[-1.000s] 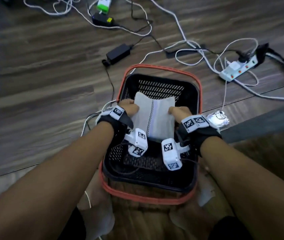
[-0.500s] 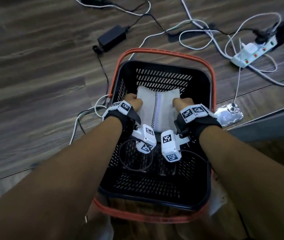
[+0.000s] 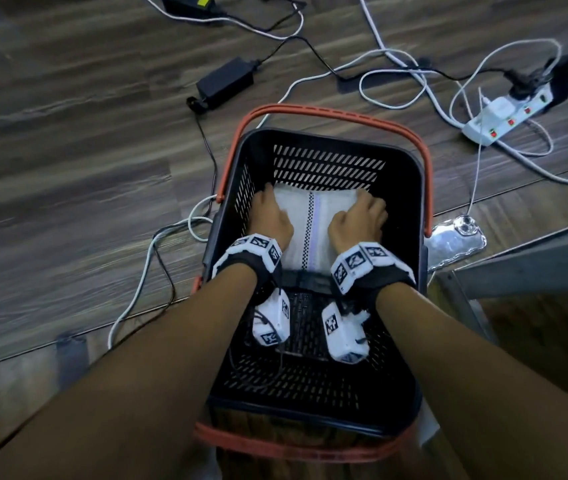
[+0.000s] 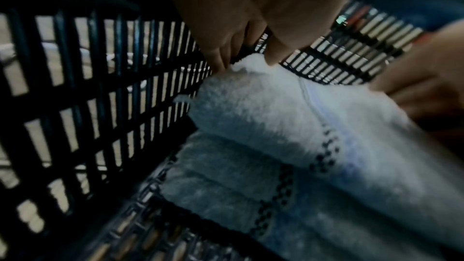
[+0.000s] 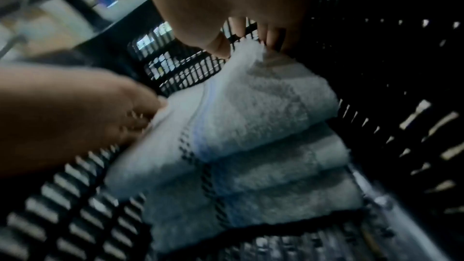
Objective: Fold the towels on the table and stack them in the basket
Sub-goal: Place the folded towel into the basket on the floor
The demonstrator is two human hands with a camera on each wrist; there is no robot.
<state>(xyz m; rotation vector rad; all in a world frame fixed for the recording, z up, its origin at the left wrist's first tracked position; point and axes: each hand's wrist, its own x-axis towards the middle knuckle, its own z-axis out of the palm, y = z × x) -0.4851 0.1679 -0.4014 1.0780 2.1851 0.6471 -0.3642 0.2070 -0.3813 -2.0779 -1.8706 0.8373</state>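
Note:
A folded white towel point(image 3: 310, 223) with a dark checked stripe lies at the far end of the black basket point(image 3: 324, 161), on top of a stack of folded towels point(image 5: 263, 186). My left hand point(image 3: 270, 216) holds the towel's left side, and its thumb and fingers pinch the far left corner point(image 4: 247, 60). On the other side, my right hand point(image 3: 358, 216) pinches the far right corner point(image 5: 244, 47). The top towel point(image 4: 263, 114) sags over the lower folds point(image 4: 226, 182). The near half of the basket floor is bare.
The basket has orange handles point(image 3: 331, 114) and stands on a wooden floor. Around it lie a black adapter point(image 3: 225, 81), a white power strip point(image 3: 504, 116), loose cables point(image 3: 158, 271) and a phone point(image 3: 455, 242). A grey table edge point(image 3: 517, 258) is at the right.
Both hands have gone deeper into the basket and lowered the towel toward its far end. The head camera has come closer to the basket.

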